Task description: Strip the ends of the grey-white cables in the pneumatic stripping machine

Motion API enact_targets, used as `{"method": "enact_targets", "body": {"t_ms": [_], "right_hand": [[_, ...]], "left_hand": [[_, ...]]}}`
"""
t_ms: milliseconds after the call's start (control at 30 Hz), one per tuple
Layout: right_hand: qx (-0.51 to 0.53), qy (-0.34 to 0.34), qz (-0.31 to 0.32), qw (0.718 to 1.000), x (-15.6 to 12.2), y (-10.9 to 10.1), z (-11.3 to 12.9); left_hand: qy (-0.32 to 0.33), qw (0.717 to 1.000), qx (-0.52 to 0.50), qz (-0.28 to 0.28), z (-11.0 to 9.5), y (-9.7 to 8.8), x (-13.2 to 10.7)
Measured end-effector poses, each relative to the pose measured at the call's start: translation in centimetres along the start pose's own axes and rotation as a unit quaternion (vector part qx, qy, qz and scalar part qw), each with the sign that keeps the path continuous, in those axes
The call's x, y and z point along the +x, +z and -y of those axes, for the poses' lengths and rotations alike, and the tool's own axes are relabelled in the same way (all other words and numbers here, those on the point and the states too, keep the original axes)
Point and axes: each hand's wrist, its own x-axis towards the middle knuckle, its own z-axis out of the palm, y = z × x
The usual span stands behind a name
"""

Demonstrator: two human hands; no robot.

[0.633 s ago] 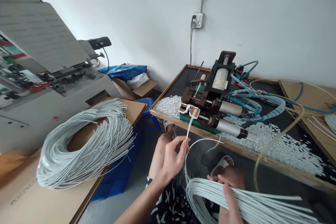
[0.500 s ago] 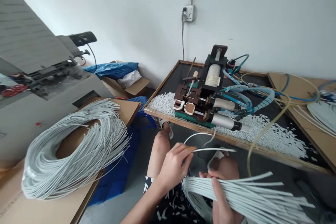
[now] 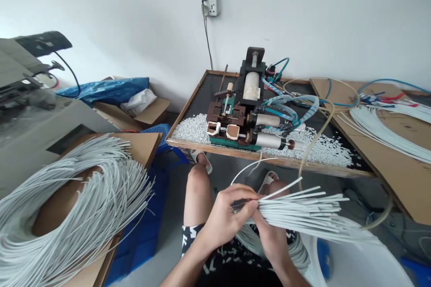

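A bundle of pale grey-white wires (image 3: 299, 210) lies across my lap, its cut ends fanned out to the right. My left hand (image 3: 230, 210) closes on the bundle near the start of the fan, thumb and fingers pinching the wires. Right beside it, my right hand (image 3: 271, 240) grips the same bundle from below, its fingertips partly hidden by the wires. One loose wire (image 3: 251, 167) arcs up above my left hand. Beyond my hands stands a pneumatic wire-stripping machine (image 3: 240, 112) with metal cylinders and blue hoses.
White offcuts (image 3: 191, 129) lie around the machine on a wood-edged black table (image 3: 208, 85). At left, a large wire coil (image 3: 111, 193) rests on cardboard (image 3: 148, 143). More wires (image 3: 380, 130) lie on cardboard at right. A yellowish hose (image 3: 311, 145) hangs over the table's front edge.
My left hand has come down and right onto the bundle. My right hand has shifted left, bringing the bundle up and closer. The view has swung right.
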Motion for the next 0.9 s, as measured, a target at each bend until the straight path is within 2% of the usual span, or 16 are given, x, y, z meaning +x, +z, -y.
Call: {"method": "enact_targets", "body": {"t_ms": [100, 267, 333, 467, 533, 700, 833, 900], "right_hand": [[-0.001, 0.021, -0.029, 0.999, -0.1, 0.6, 0.1], [-0.016, 0.026, -0.015, 0.999, -0.3, 0.5, -0.6], [-0.014, 0.032, -0.029, 0.999, -0.2, -0.1, -0.9], [-0.08, -0.018, -0.044, 0.996, 0.2, -1.1, -1.5], [-0.093, -0.029, -0.068, 0.993, 0.1, -1.1, -2.0], [-0.089, -0.031, -0.184, 0.978, -0.6, -1.1, -3.8], [-0.105, -0.032, -0.208, 0.972, -0.6, -2.0, -4.5], [-0.09, -0.026, -0.193, 0.977, -0.2, -2.3, -4.3]], "left_hand": [[-0.011, 0.999, 0.007, -0.039, 0.3, 0.0, 0.2], [-0.063, 0.975, -0.074, -0.2, 0.6, -1.3, 1.3], [-0.064, 0.965, -0.092, -0.237, 0.8, -2.0, 2.3], [-0.036, 0.944, -0.137, -0.298, 1.9, -2.7, 4.6], [-0.026, 0.933, -0.16, -0.32, 2.7, -2.8, 5.6], [-0.017, 0.918, -0.196, -0.343, 4.1, -2.9, 7.8], [-0.019, 0.908, -0.212, -0.361, 4.6, -2.9, 9.0], [-0.024, 0.905, -0.215, -0.367, 4.8, -2.9, 9.2]]}}
